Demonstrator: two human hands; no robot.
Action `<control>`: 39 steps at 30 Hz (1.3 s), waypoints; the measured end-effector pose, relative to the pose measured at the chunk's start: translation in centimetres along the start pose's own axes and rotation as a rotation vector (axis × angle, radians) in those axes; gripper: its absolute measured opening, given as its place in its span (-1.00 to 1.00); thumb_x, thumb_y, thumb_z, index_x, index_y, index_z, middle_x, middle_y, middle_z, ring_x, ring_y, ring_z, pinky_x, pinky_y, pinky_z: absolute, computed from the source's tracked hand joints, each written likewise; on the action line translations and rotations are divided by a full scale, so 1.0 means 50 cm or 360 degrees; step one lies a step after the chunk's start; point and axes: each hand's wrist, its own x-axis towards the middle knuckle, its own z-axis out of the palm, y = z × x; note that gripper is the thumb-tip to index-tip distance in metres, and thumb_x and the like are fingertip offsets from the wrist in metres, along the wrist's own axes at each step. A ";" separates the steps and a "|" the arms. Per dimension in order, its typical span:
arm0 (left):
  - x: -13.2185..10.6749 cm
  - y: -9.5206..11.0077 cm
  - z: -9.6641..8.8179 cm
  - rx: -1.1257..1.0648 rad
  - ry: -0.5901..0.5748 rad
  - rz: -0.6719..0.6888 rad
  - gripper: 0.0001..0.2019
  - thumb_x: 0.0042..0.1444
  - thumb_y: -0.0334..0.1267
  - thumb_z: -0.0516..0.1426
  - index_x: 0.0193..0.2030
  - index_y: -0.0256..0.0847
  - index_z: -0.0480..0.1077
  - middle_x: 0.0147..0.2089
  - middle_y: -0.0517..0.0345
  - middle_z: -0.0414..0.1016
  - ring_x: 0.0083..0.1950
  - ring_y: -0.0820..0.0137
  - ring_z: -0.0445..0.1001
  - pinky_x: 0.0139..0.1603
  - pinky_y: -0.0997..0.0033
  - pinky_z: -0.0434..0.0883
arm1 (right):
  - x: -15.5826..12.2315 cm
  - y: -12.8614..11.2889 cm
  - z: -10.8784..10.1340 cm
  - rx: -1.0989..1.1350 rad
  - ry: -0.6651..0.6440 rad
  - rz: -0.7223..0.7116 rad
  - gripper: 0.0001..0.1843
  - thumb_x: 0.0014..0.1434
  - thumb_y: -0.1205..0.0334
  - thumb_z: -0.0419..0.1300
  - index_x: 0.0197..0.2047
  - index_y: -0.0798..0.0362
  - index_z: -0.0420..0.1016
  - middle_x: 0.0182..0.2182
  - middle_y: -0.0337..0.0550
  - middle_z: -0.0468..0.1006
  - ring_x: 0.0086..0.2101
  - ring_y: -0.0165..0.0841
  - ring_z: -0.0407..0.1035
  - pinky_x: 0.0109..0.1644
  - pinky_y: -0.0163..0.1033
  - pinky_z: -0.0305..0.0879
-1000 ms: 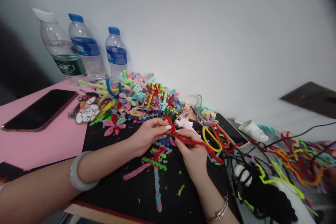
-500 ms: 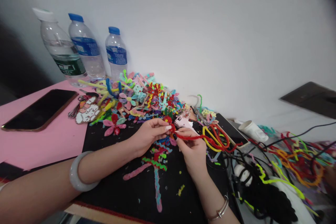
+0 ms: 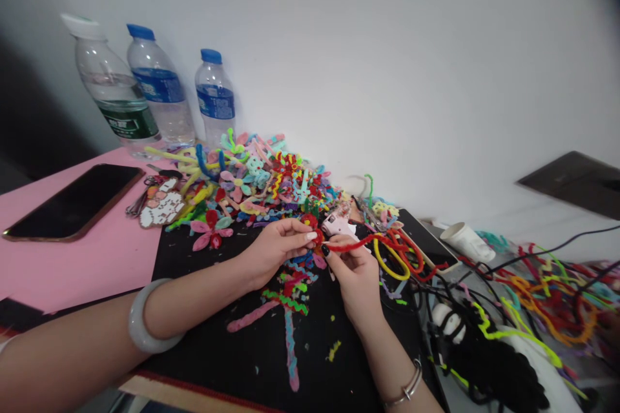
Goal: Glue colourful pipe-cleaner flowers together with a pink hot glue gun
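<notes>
Over the black mat [image 3: 203,348], my left hand [image 3: 278,248] pinches a small red piece of pipe-cleaner work [image 3: 318,239] between thumb and fingers. Close on its right, my right hand [image 3: 356,277] is closed on a long red pipe cleaner [image 3: 351,246], whose far part trails off to the right. Both hands' fingertips nearly meet at the red piece. A pale pink glue gun [image 3: 339,224] lies just behind them. Below the hands rests a multicoloured pipe-cleaner figure [image 3: 290,303], with pink and blue strands sticking out. My fingers partly hide the red piece.
Several finished pipe-cleaner pieces [image 3: 261,184] are heaped against the wall. Water bottles [image 3: 216,100] stand behind at left. A phone [image 3: 72,200] lies on pink paper [image 3: 29,258]. At right are another phone [image 3: 426,239], a white cup [image 3: 467,242], black cables and loose pipe cleaners [image 3: 547,300].
The red pipe cleaner by my right hand now arches up a little more, and my right hand has shifted very slightly. My left hand stays where it was.
</notes>
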 end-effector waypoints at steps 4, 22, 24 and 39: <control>-0.001 0.000 0.000 0.0014 -0.0014 0.0007 -0.79 -0.17 -0.27 0.31 -0.43 -0.27 0.39 -0.43 0.20 0.48 -0.37 0.53 0.44 -0.27 0.51 0.35 | 0.000 0.004 -0.003 0.0034 -0.0031 0.0062 -0.94 -0.05 0.30 0.25 -0.43 0.07 0.47 -0.35 -0.20 0.44 -0.47 -0.47 0.29 -0.54 -0.39 0.22; -0.002 -0.002 0.003 0.0114 0.0028 0.0098 -0.81 -0.15 -0.28 0.30 -0.43 -0.26 0.37 -0.43 0.23 0.48 -0.38 0.55 0.43 -0.29 0.54 0.35 | 0.001 -0.001 -0.003 -0.0049 -0.0011 0.0111 -0.87 -0.04 0.25 0.25 -0.37 0.06 0.41 -0.55 -0.31 0.40 -0.56 -0.49 0.25 -0.50 -0.38 0.22; -0.002 -0.001 0.004 0.0149 0.0048 0.0140 -0.81 -0.14 -0.28 0.29 -0.44 -0.26 0.37 -0.45 0.23 0.48 -0.40 0.56 0.43 -0.31 0.56 0.34 | 0.001 -0.001 -0.004 -0.0078 -0.0020 0.0132 -0.87 -0.03 0.23 0.24 -0.37 0.07 0.42 -0.53 -0.28 0.43 -0.54 -0.47 0.28 -0.47 -0.35 0.24; 0.005 -0.002 -0.002 0.0419 0.0047 0.0311 -0.80 -0.13 -0.24 0.27 -0.37 -0.29 0.40 -0.44 0.21 0.47 -0.42 0.52 0.40 -0.32 0.50 0.35 | 0.003 0.018 -0.014 -0.0050 0.0002 0.0070 -0.92 0.04 0.26 0.23 -0.34 0.07 0.46 -0.43 -0.22 0.49 -0.45 -0.45 0.30 -0.43 -0.37 0.17</control>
